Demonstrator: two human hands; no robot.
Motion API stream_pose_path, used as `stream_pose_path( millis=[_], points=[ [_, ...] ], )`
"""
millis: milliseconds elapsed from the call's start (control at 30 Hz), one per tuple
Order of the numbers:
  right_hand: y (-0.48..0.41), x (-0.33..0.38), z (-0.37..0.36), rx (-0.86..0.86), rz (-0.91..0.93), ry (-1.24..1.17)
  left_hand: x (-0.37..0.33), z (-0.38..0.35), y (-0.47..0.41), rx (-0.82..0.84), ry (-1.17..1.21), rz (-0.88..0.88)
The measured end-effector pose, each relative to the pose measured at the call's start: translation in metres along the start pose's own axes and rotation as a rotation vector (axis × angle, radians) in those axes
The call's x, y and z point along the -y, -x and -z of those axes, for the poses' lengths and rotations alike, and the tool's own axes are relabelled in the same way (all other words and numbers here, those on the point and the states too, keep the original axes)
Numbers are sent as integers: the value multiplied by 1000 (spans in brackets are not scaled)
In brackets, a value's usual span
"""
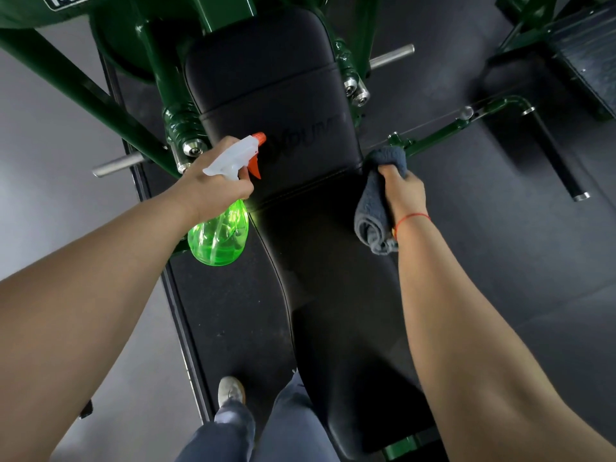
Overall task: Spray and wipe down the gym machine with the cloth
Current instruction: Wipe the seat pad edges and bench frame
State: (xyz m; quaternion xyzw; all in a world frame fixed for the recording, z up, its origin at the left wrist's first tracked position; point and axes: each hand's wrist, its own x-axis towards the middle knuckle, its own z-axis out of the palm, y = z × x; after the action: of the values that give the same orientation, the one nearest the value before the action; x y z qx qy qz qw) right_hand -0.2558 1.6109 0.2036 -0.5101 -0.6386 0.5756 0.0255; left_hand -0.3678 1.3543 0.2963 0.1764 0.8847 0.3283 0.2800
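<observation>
Gym machine [276,105], seen from the head view: a long black padded back and seat on a green frame [83,85], lying central and running away from the viewer between the two arms. The spray bottle [220,235], green-bodied with a white head and orange nozzle, is held over the pad's left edge with the nozzle turned toward the padding. The left grip [213,185] is curled around the bottle's neck, with fingers at the trigger. The cloth [373,208], grey and bunched, is clenched in the right grip [403,191] just beside the pad's right edge. Whether it touches the padding cannot be told.

Progress: no mist, droplets or wet streaks can be made out on the black surface, so how much has been sprayed cannot be determined. The spraying step is judged to be in hand. Wiping of the pad and frame is judged to be left, wholly or largely.

Count: one machine pad, one spray bottle, one cloth, two grips. Two steel pegs are seen projecting from the frame, a left peg [116,163] and a right peg [391,56]. One red wrist string [411,218] and one shoe [230,391] are seen, the latter on the dark floor [500,261].
</observation>
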Motion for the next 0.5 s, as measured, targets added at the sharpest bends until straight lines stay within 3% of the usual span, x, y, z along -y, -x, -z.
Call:
stream_pose_path(
  millis=[233, 400, 500],
  points=[
    [41, -31, -24, -288, 261, 26, 4, 0, -2, 3, -10, -32],
    [70, -86, -24, -382, 315, 187, 5, 1, -3, 10, -4, -51],
    [91, -125, -29, -408, 211, 375, 6, 1, -4, 22, -37, -109]
  ],
)
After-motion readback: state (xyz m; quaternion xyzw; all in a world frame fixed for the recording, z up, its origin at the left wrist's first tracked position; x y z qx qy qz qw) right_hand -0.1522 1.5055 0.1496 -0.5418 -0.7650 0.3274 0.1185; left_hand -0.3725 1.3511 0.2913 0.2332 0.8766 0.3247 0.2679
